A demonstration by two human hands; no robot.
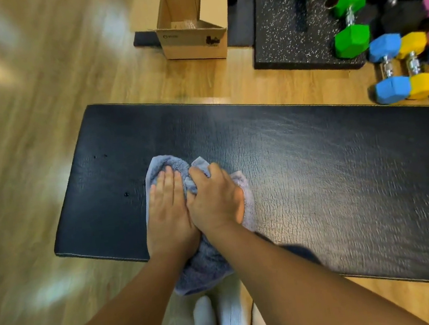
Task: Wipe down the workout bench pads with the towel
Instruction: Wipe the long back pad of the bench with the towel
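1. Head view: a black pad (pixel 316 177) runs from the left to the right edge of the frame; its vinyl is creased and glossy, with thin pale piping along the edges and a few dark specks near the left end.
2. A grey-blue terry towel (pixel 209 267) lies bunched on the pad's left part, at the near edge, with a fold hanging over that edge towards the floor (pixel 30 129).
3. The left hand (pixel 168 210) presses flat on the towel, fingers straight and together, not closed on anything.
4. The right hand (pixel 216 202) touches the left one, its grip curled around a bunch of towel.
5. Beyond the pad stand an open box (pixel 194 41), a speckled mat (pixel 292 33) and coloured dumbbells (pixel 390 70).
6. The picture is blurred, most at the left.
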